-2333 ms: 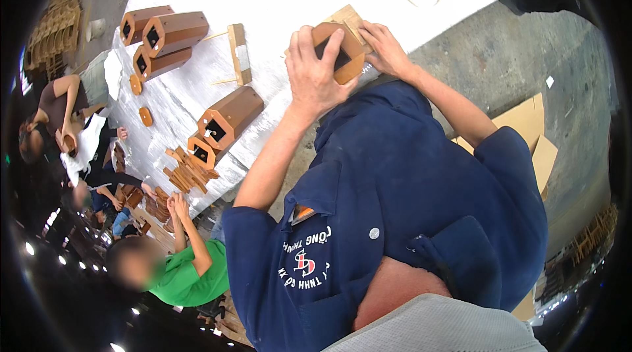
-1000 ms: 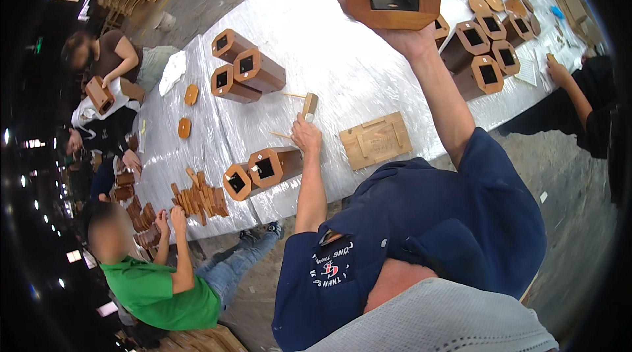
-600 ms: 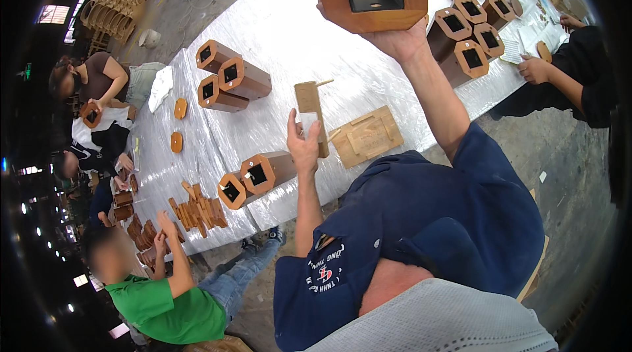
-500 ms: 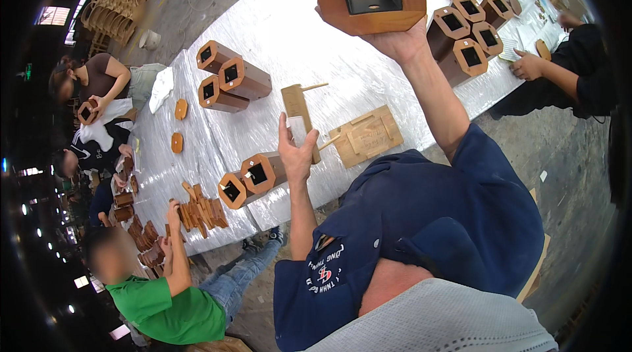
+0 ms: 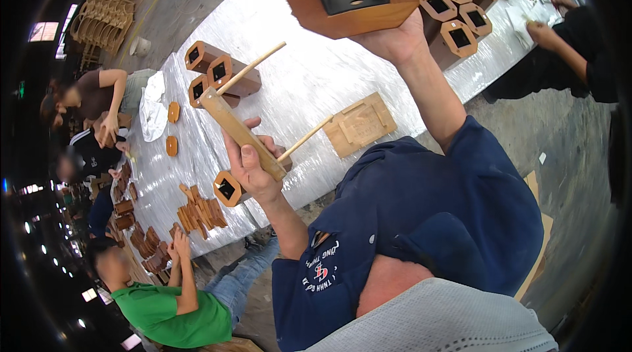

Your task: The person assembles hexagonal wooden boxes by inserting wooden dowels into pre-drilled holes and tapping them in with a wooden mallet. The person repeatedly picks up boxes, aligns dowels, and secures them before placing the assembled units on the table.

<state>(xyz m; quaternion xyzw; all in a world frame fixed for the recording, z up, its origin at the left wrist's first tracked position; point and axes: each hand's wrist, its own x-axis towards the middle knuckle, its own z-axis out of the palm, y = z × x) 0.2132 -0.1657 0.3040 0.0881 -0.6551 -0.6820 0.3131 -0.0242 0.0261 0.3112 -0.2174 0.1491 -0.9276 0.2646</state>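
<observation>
High at the top of the view, my right hand (image 5: 395, 41) supports a brown octagonal wooden box (image 5: 349, 25) from below. The box's square dark opening faces me, and the top edge of the picture cuts it off. My left hand (image 5: 253, 171) grips a pale wooden bar (image 5: 238, 129) with two long dowels sticking out of it. This bar is raised above the table and tilted. Close behind that hand lies an octagonal wooden box (image 5: 224, 199) with a dark opening; its body is mostly hidden. A flat wooden board (image 5: 359, 125) with a raised block rests between my arms.
The plastic-wrapped table (image 5: 296, 82) carries more octagonal boxes (image 5: 220, 69) at left and others (image 5: 459, 39) at right. Small wooden plates (image 5: 172, 146) and a pile of wooden pieces (image 5: 201, 214) lie leftward. Co-workers, one in a green shirt (image 5: 174, 312), stand around the table.
My left hand has closed around the dowelled bar, lifted it off the table and turned it leftward. The box in my right hand has moved slightly up and left.
</observation>
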